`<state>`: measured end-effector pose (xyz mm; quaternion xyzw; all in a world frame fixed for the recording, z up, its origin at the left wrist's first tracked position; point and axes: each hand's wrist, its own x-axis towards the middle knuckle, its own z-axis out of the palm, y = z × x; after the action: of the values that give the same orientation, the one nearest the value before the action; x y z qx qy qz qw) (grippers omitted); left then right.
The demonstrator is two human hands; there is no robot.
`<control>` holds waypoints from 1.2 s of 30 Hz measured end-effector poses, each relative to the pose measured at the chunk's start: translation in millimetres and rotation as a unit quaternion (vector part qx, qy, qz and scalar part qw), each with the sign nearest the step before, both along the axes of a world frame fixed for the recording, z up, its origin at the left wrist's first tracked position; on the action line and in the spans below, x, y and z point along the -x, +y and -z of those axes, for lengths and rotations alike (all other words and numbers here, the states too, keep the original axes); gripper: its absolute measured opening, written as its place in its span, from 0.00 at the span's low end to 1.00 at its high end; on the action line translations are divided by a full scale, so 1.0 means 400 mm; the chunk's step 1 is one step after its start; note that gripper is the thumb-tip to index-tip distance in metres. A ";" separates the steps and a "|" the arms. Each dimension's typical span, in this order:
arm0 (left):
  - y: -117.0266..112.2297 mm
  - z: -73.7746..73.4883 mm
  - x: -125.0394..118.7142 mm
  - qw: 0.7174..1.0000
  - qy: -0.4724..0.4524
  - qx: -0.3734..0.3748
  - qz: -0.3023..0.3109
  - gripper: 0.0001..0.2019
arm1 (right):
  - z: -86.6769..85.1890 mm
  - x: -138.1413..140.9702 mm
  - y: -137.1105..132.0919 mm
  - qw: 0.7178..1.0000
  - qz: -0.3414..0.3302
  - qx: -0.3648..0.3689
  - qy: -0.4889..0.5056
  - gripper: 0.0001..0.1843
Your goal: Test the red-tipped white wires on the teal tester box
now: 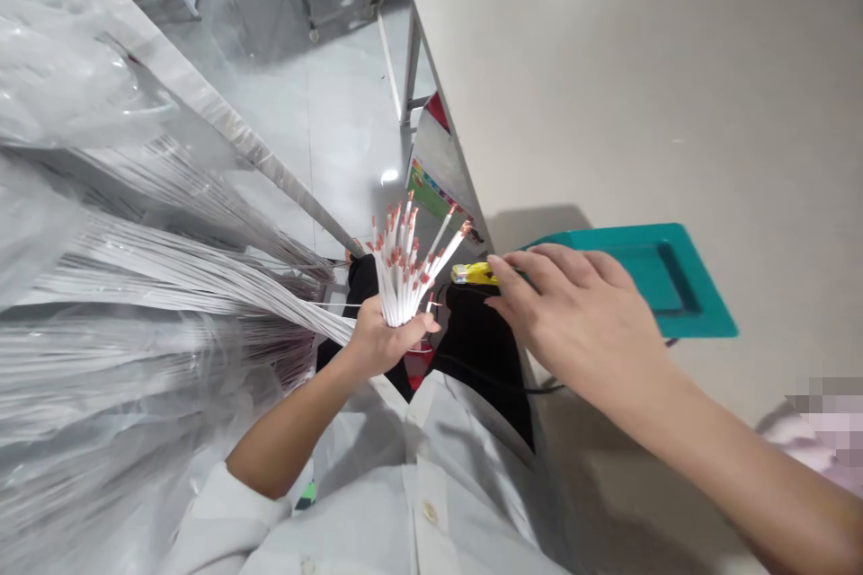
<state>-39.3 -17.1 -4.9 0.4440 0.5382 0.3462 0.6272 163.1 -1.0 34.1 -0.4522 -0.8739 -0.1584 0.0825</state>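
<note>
Under right hand (581, 316), pinched yellow tool (475, 273), mostly hidden; left hand (378, 343) clasps white wires (403, 292).

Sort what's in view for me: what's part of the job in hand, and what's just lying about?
Apparently in use:
- white wires with copper-coloured ends, gripped in the left hand
- small yellow item, held in the right hand; type unclear

Probably just lying about:
- teal tray, partly behind the right hand
- colourful printed packaging, below the table edge
</note>
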 end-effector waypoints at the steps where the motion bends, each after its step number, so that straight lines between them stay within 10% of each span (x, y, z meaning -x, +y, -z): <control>1: 0.005 -0.001 -0.002 1.000 -0.004 -0.007 0.011 0.20 | -0.004 -0.004 0.008 0.999 0.012 0.012 -0.027 0.15; 30: 0.083 0.031 -0.078 0.996 -0.068 0.047 -0.036 0.25 | -0.007 -0.016 0.090 0.993 -0.020 0.110 -0.041 0.10; 36: 0.075 0.014 -0.072 0.997 -0.042 0.048 -0.054 0.24 | 0.023 -0.027 0.088 0.994 -0.009 0.106 -0.018 0.26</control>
<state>-10.4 12.9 -10.4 0.3688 0.5509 0.3717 0.6499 173.8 34.3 24.8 -0.4477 -0.8911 -0.0721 0.0199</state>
